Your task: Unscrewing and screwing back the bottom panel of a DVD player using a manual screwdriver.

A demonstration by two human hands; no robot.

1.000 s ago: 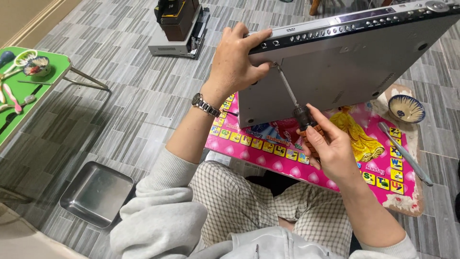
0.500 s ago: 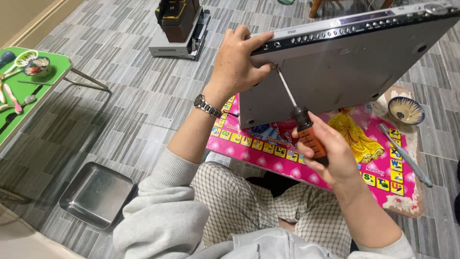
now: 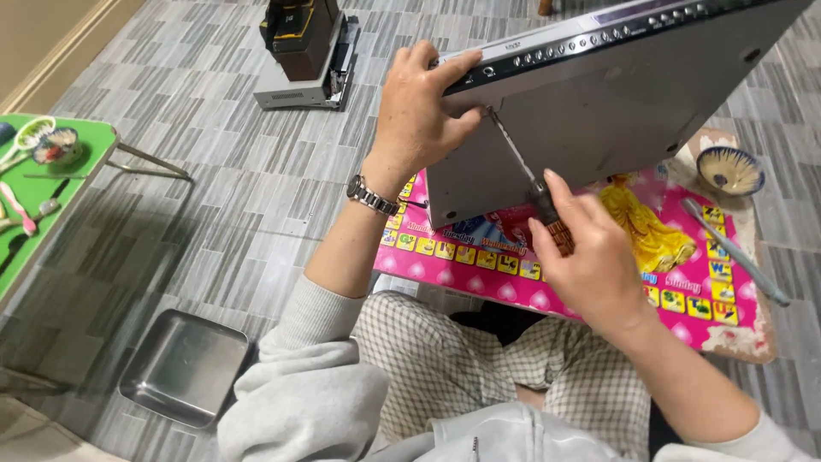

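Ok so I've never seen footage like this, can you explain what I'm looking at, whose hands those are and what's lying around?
The picture comes from a camera worn on a person's head, looking down at their own lap and hands. The left hand grips the edge of a flat grey electronics box, tilted up on its side. The right hand holds a screwdriver whose tip touches the box's underside near the left hand. Under the box lies a pink picture mat on the grey striped floor. Nearby are a small patterned bowl, a metal tray, a green folding table holding small items, and another device further off.
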